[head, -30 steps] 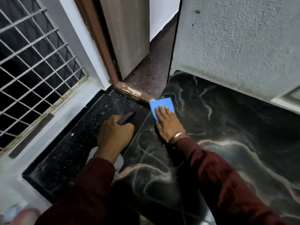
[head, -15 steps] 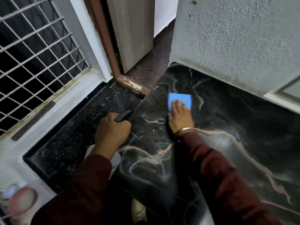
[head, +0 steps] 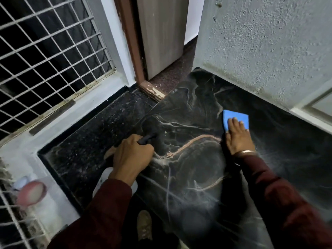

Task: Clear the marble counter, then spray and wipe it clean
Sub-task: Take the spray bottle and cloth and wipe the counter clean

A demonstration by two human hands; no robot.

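Note:
The black marble counter (head: 188, 108) with pale veins fills the middle and right of the head view. My right hand (head: 238, 137) lies flat on a folded blue cloth (head: 233, 116), pressing it onto the marble near the rough wall. My left hand (head: 132, 157) grips a spray bottle by its black trigger head (head: 147, 138); the white bottle body (head: 104, 178) shows below my wrist, at the counter's left edge. Both arms wear dark red sleeves, and a metal bangle sits on my right wrist.
A speckled black floor slab (head: 86, 150) lies left of the counter. A barred window grille (head: 45, 51) stands at far left. A wooden door (head: 161, 33) and its brown frame (head: 129, 42) are at the back. A rough grey wall (head: 269, 51) borders the counter's far side.
My right hand has slid the blue cloth to the right across the marble, away from the door frame corner. My left hand keeps hold of the spray bottle.

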